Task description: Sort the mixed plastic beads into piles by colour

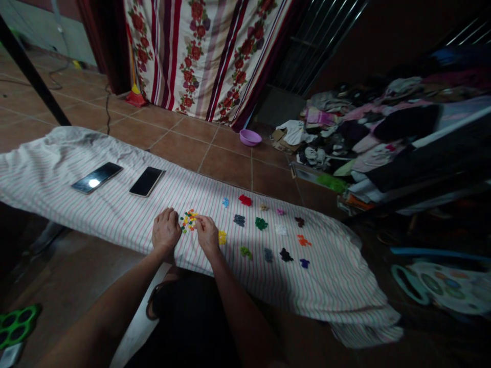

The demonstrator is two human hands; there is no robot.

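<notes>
A small pile of mixed yellow, orange, red and green pieces (187, 221) lies on the striped cloth. My left hand (166, 229) rests palm down just left of it, fingers loosely bent on the cloth and no object visible in them. At the pile's right edge, my right hand (207, 235) has thumb and forefinger pinched together; whatever is between them is too small to make out. Close by that hand sit yellow pieces (222, 237). Further right are sorted heaps, among them red pieces (245, 200), dark green pieces (261, 223), lime green pieces (246, 252) and orange pieces (304, 240).
Two phones (146, 181) lie on the cloth to the left. Beyond the cloth-covered surface (326, 286), a purple basin (250, 137) stands on the tiled floor before a floral curtain (215, 56). Clothes (360, 122) are heaped at the right.
</notes>
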